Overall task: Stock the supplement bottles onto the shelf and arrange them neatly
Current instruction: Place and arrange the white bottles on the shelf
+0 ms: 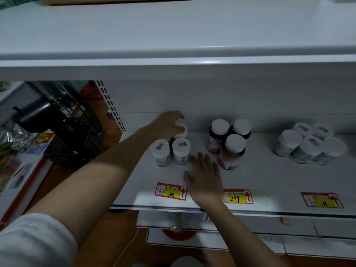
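Note:
On the white shelf (269, 176), my left hand (168, 122) grips the lid of a small white bottle (182, 130) at the back of the left group. Two more white bottles (160, 153) (181, 151) stand in front of it. My right hand (204, 174) lies flat on the shelf with straight fingers, just right of those bottles and holding nothing. Three dark bottles with white caps (231, 149) stand to its right. Several white bottles (310, 145) cluster further right.
Price tags (171, 191) (238, 197) (321, 200) sit along the shelf's front edge. Another shelf board (173, 54) hangs overhead. A black fan with a wire guard (57, 120) and boxed goods (25, 170) stand to the left. Lower shelves show below.

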Demonstrator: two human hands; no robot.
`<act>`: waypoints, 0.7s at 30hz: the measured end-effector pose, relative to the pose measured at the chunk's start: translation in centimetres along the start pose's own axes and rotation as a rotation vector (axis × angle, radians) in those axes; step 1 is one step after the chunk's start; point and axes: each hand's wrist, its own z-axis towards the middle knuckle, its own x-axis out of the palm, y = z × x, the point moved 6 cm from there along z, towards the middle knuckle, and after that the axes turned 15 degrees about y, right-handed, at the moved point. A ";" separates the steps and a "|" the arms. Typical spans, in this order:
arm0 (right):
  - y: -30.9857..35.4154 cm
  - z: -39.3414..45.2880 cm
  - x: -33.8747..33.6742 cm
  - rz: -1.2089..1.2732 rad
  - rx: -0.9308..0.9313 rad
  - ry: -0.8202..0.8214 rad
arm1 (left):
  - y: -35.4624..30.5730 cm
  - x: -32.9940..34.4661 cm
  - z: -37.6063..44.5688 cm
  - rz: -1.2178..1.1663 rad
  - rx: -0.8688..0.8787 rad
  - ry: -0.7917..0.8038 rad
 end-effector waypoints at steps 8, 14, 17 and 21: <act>0.1 -0.1 0.1 0.000 0.002 0.016 | -1.0 2.5 -4.9 0.007 0.082 -0.011; 0.1 -0.1 0.0 -0.002 -0.003 0.021 | -1.3 4.1 -4.7 0.205 0.046 -0.008; 0.0 0.1 0.0 0.040 -0.012 0.054 | -1.6 4.0 -5.0 0.198 0.052 -0.058; -0.5 -0.3 -3.1 0.377 -0.006 -0.070 | -2.6 2.0 -7.3 0.096 0.095 -0.171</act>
